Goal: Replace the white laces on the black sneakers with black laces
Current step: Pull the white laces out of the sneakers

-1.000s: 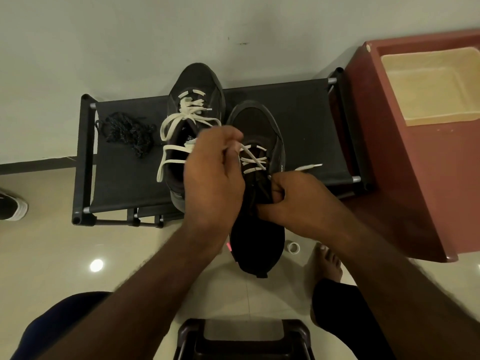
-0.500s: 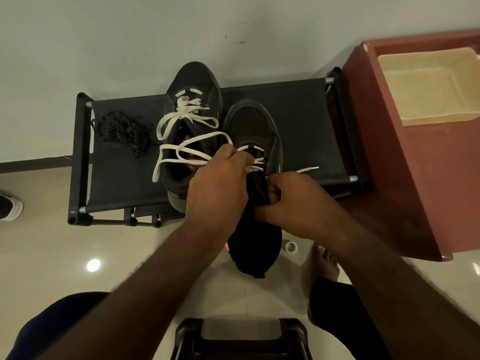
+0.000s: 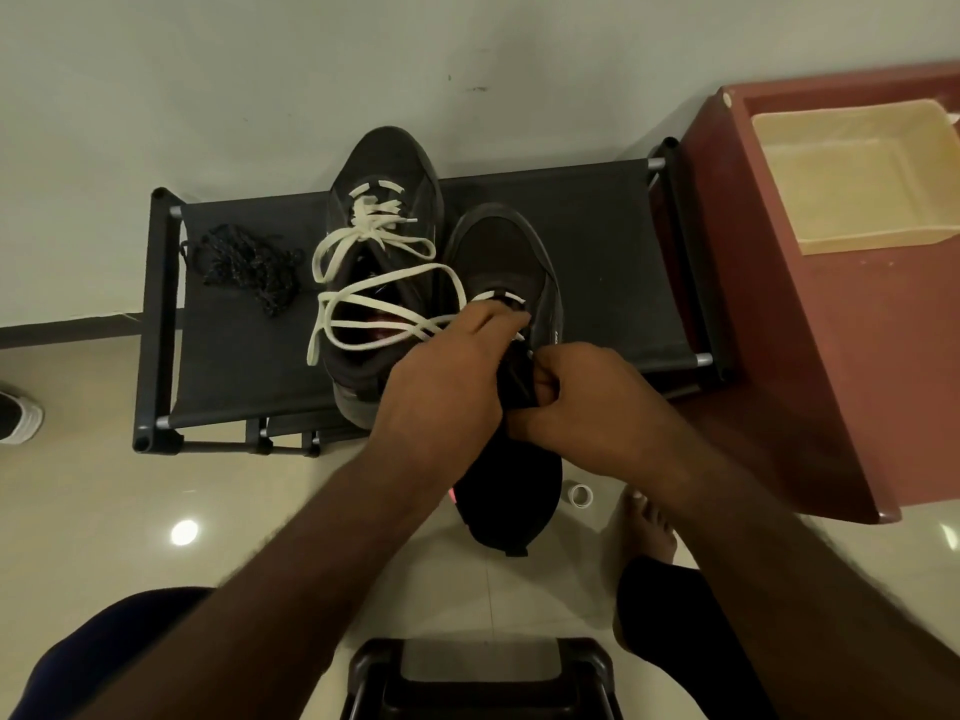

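Left hand (image 3: 447, 376) pinching the loose flat white lace (image 3: 387, 277) at the eyelets of the right-hand black mesh sneaker (image 3: 498, 252), right hand (image 3: 587, 397) clamped on its tongue, heel overhanging the black fabric worktop (image 3: 597, 252), second black sneaker (image 3: 384, 163) alongside, tangled black laces (image 3: 249, 267) far left.

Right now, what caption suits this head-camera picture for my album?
Left hand pinches the white lace of the nearer sneaker, right hand grips that sneaker; black laces lie on the rack.
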Tool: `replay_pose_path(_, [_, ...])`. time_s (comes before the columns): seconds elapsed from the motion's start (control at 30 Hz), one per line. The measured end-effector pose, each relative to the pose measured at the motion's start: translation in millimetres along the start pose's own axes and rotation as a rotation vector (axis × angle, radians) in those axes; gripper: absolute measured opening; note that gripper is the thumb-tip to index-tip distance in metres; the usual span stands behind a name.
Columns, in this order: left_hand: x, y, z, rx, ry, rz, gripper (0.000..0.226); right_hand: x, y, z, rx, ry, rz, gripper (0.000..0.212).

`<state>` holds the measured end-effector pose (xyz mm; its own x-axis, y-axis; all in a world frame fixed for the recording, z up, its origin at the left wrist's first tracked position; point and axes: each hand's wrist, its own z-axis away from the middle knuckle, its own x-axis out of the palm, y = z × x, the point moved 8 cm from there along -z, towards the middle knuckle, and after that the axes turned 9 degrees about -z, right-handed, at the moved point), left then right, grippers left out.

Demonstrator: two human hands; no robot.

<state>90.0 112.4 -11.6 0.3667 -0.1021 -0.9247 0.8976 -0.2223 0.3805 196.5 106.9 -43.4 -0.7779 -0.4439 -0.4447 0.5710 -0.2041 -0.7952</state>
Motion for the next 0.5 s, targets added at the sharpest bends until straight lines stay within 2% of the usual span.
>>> replay_pose_path(0.07, [0.8, -3.5, -0.3, -0.05, -0.011, -0.044, 0.042, 0.6, 0.2, 0.2, -0.002, -0.008, 0.005, 0.038])
replay_pose_path(0.23, [-19.1, -10.5, 2.9, -0.169, 0.17, 0.049, 0.025, 1.7, -1.0, 1.4, 0.004, -0.015, 0.032, 0.038])
replay_pose_path(0.33, [-26.7, -15.8, 7.4, -0.255, 0.251, 0.326, 0.018, -1.2, -2.3, 0.7, 0.01, 0.004, 0.02, 0.039])
replay_pose_path(0.4, [-37.2, -23.6, 8.7, -0.331, 0.335, 0.518, 0.023, -3.2, -4.0, 1.0, 0.014, 0.007, 0.014, 0.038])
replay_pose_path(0.5, [-56.2, -38.0, 11.2, -0.396, 0.489, 0.654, 0.026, -3.9, -4.2, 2.0, 0.018, 0.003, 0.017, 0.038])
